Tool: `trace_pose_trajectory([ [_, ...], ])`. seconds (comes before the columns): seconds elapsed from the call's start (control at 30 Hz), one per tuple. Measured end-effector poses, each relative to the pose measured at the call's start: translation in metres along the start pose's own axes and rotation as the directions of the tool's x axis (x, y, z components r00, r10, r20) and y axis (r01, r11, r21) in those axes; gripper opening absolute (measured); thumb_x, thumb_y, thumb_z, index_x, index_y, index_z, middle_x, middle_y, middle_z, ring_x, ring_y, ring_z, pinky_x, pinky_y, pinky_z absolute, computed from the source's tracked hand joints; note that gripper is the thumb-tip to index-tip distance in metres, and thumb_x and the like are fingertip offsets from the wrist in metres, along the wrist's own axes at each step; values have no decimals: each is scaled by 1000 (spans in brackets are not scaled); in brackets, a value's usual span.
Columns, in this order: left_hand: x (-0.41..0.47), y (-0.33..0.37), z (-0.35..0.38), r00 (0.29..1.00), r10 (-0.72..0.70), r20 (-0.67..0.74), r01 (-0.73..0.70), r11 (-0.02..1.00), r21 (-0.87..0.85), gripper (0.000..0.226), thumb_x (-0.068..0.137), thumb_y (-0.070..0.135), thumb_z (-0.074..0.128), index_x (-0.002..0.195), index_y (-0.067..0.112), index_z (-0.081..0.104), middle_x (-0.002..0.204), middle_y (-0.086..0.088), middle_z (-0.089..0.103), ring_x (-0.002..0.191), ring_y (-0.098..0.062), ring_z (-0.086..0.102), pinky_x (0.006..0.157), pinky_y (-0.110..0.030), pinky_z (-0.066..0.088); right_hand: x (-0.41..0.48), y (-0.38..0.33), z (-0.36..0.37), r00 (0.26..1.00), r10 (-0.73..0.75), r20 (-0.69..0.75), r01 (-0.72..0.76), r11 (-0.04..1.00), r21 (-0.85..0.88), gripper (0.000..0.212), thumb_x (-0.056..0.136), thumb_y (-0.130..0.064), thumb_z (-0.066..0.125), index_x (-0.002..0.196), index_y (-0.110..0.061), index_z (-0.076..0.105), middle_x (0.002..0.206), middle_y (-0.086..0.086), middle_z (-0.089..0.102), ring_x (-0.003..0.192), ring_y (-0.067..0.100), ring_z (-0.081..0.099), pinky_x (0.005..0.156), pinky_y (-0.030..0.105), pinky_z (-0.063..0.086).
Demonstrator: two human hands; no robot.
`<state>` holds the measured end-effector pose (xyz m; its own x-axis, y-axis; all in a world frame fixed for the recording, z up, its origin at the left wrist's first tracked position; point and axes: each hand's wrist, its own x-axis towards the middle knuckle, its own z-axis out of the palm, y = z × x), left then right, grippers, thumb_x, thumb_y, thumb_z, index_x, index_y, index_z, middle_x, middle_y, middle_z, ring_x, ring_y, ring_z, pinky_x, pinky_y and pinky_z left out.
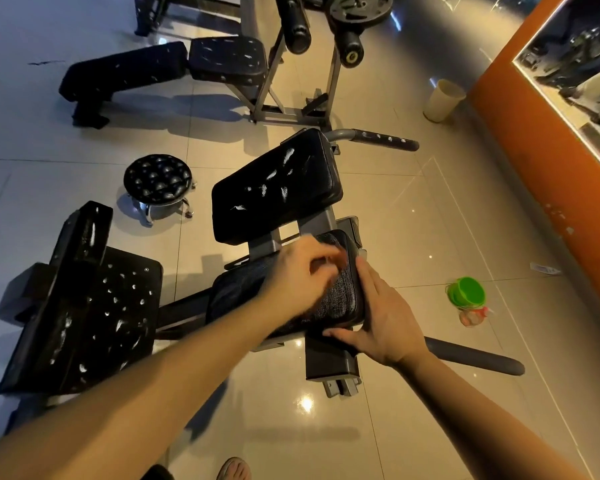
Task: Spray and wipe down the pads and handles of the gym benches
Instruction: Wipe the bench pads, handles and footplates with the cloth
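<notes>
We look down at a black gym bench on a tiled floor. Our left hand (297, 275) presses a grey cloth (329, 292) onto the seat pad (243, 289), toward the pad's right edge; its fingers (326, 252) are curled loosely over the cloth, blurred, so we can't tell if they pinch it or just press. Our right hand (381, 313) rests open, flat against the pad's right edge & near-right corner, gripping nothing.

The back pad (274, 188) just beyond shows white streaks, prob. foam or scuffs; can't tell which. The handle (381, 140) sticks out past its far right corner. A green-lidded container (466, 294) stands on the floor to the right, well apart from the bench.

Risks, as we judge: the cloth may bunch or slide off the right edge if pressure is uneven; the handle & back pad could get skipped; residue may smear vs. lift if the cloth is too dry.
</notes>
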<state>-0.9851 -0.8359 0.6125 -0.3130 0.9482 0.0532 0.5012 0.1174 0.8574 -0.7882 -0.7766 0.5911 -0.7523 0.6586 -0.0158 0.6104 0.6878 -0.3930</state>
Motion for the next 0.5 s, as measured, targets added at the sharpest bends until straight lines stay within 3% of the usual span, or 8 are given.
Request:
trace_pose_trajectory([
  [0.1,-48,-1,-3,977,146,158,-141,989,-44,30,95,23,69,125,28,69,109,14,56,106,-7,55,94,-26,49,0,1,1,1000,-10,-6,10,1000,-3,128,75,-88,60,163,-15,3,165,6,30,140,22,45,108,44,48],
  [0.17,-42,-16,-4,990,112,91,-113,994,5,29,95,23,70,124,25,70,107,11,57,104,-10,56,93,-27,49,0,2,2,1000,0,6,0,1000,-9,129,74,-87,62,163,-16,2,167,5,25,144,22,41,111,45,45],
  [0.23,-18,-43,-8,996,-73,-55,75,997,30,24,93,20,72,117,24,74,104,6,60,103,-15,59,91,-28,46,0,2,3,1000,17,13,-17,1000,-10,131,72,-88,63,163,-18,1,167,4,24,146,22,39,112,47,44],
  [0.3,0,-72,-21,943,-292,-158,302,952,48,22,92,17,71,113,22,77,104,1,67,105,-21,62,88,-27,44,1,2,1,1000,19,14,-19,1000,-15,132,71,-87,65,163,-19,0,167,3,25,145,23,40,112,48,44],
  [0.37,6,-87,-28,899,-397,-183,416,906,75,24,92,17,71,116,19,77,109,-5,73,108,-24,65,87,-26,45,1,3,1,1000,17,16,-17,1000,-25,133,70,-87,66,163,-19,0,166,3,27,143,24,42,112,47,44],
  [0.43,0,-63,-20,910,-367,-193,385,921,64,25,93,18,71,117,18,76,107,-4,71,103,-20,63,81,-20,43,1,2,2,1000,14,13,-13,1000,-22,132,71,-86,67,163,-19,0,164,4,30,140,24,44,111,46,45],
  [0.5,-12,-27,-3,959,-237,-156,240,971,3,26,93,20,71,118,22,74,108,2,65,100,-11,57,74,-9,36,1,1,1,1000,16,11,-16,1000,-4,131,71,-85,67,163,-20,2,163,4,31,139,24,45,110,47,47],
])
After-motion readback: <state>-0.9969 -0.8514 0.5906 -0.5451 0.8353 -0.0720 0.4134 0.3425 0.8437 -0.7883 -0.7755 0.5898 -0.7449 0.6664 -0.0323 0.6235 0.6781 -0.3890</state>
